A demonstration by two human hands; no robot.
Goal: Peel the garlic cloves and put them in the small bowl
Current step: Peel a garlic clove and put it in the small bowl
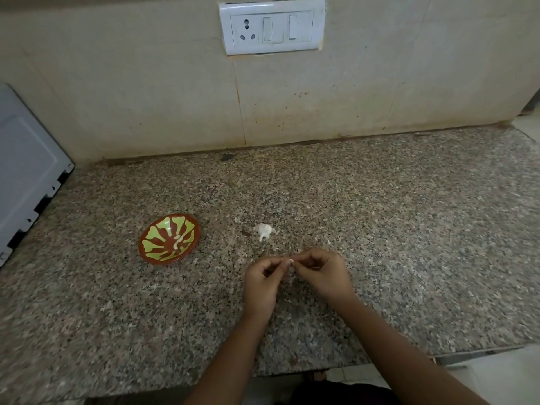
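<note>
Left hand & right hand meet just above the worktop, near-centre. Fingers on both are curled in, tips together. They pinch a small white garlic clove between them. Only a sliver of it shows, so its long axis & how much skin is on it can't be told. Prob. mid-peel.

Just far of the hands, a touch left, the garlic bulb lies on the worktop, white & apart from the fingers.

Further left & slightly far is the small bowl, red-brown w/ green pattern, well apart from both hands. Pale peeled cloves lie near its middle, approx. two by the look of it.

Key relation: the bowl is left of the hands, so the left hand is nearer. Once the clove is bare, the drop would be a carry leftward & a bit away. The bulb sits to the right of that line, so it shouldn't be in the way.

At the left edge stands a grey appliance. A socket plate is on the far wall.
</note>
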